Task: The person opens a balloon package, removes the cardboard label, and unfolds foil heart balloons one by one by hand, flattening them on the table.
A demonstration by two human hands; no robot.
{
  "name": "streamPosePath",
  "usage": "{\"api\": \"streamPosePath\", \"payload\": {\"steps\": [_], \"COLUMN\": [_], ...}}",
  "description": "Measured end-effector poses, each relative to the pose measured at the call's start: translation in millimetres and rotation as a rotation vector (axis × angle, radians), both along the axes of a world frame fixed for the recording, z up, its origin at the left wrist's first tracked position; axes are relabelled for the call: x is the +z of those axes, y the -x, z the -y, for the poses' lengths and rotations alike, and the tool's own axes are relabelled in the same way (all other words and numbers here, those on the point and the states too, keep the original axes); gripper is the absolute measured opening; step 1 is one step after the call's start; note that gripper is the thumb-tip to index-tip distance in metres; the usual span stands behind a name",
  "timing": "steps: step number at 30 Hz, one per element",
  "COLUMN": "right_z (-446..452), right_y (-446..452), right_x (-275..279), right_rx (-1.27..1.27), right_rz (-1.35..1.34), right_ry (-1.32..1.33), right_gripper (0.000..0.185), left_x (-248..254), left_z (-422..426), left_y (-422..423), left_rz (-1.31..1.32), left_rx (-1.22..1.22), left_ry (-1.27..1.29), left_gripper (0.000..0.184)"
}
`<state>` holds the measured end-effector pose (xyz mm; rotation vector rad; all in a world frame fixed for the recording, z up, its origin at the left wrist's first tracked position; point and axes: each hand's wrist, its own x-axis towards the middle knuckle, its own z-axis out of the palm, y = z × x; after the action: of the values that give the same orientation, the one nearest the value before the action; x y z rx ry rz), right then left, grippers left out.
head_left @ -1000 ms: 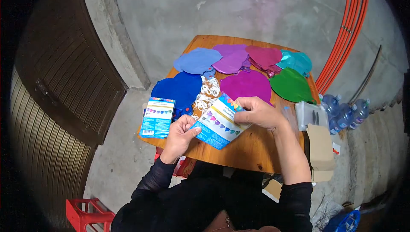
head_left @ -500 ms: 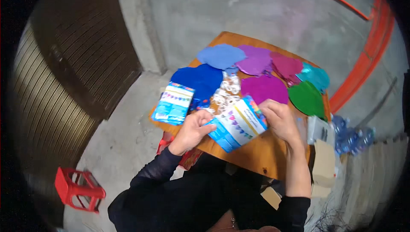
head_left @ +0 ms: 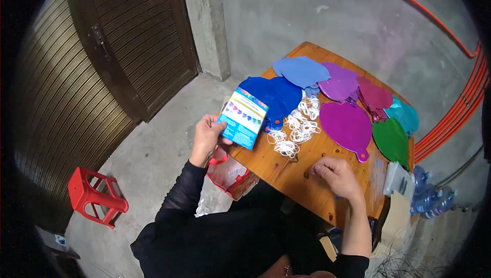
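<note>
My left hand (head_left: 208, 135) grips the lower left edge of a blue and white printed packet (head_left: 242, 119) at the table's left edge. My right hand (head_left: 335, 174) is closed over the front of the wooden table (head_left: 286, 168); whether anything is between its fingers is hidden. Dark blue flat balloon shapes (head_left: 279, 96) lie just beyond the packet. Bundles of white string (head_left: 300, 124) are between them and a magenta shape (head_left: 346, 127). Farther back are light blue (head_left: 302, 71), purple (head_left: 338, 81), dark pink (head_left: 375, 93) and teal (head_left: 403, 114) shapes, with a green one (head_left: 391, 141) at the right.
A red stool (head_left: 97, 196) stands on the floor at left. A red bag (head_left: 232, 178) is below the table's left edge. At the right are a clear plastic box (head_left: 398, 179), cardboard (head_left: 396, 216) and large water bottles (head_left: 432, 199). Orange pipes (head_left: 455, 116) run along the wall.
The view has swung left. My right hand has let go of the packet and moved away to the right. My left hand has carried the packet to where the other packets lay.
</note>
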<state>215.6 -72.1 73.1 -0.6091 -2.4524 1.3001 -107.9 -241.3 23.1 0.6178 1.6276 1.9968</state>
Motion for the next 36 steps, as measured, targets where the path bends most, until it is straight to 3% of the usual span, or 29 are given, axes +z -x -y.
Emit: {"api": "streamPosePath", "payload": {"steps": [12,15,22,24,25,28,30,36], "right_z": [-4.2,-4.1,-4.5,-3.1,-2.3,-9.2,-6.8,4.8], "right_y": [6.1,5.8,-4.0,-8.8,-15.7,-44.2,-66.4,-109.0], "right_x": [-14.3,-14.4,-31.5,-23.6,-20.7,-35.1,-25.6,-42.7], "right_rx": [0.001,-0.034,-0.048,-0.102,-0.147,-0.202,-0.312,-0.458], "right_rz": [0.046,0.119,-0.001,0.103,0.164,0.069,0.087,0.162], "right_ry": [0.035,0.072,0.013,0.040,0.065,0.041,-0.044,-0.372], "right_gripper": [0.017,0.017,0.016,0.016,0.016,0.015,0.015,0.021], "left_x": [-13.5,-23.5,-37.2,-48.1,-52.5,-25.6,-24.8,15.1], "left_z": [-22.7,-24.3,-25.0,-23.8,-19.7,-8.7,-2.8,-5.2], "left_y": [26.4,30.4,37.1,46.3,54.3,32.8,31.7,-31.6], "left_rz": [-0.027,-0.244,-0.385,-0.429,-0.696,-0.905,-1.125,-1.020], "left_rx": [0.144,0.293,0.385,0.397,0.461,0.545,0.645,0.494], "left_ry": [0.119,0.253,0.289,0.298,0.479,0.562,0.507,0.245], "left_gripper": [0.019,0.023,0.023,0.023,0.030,0.034,0.036,0.021]}}
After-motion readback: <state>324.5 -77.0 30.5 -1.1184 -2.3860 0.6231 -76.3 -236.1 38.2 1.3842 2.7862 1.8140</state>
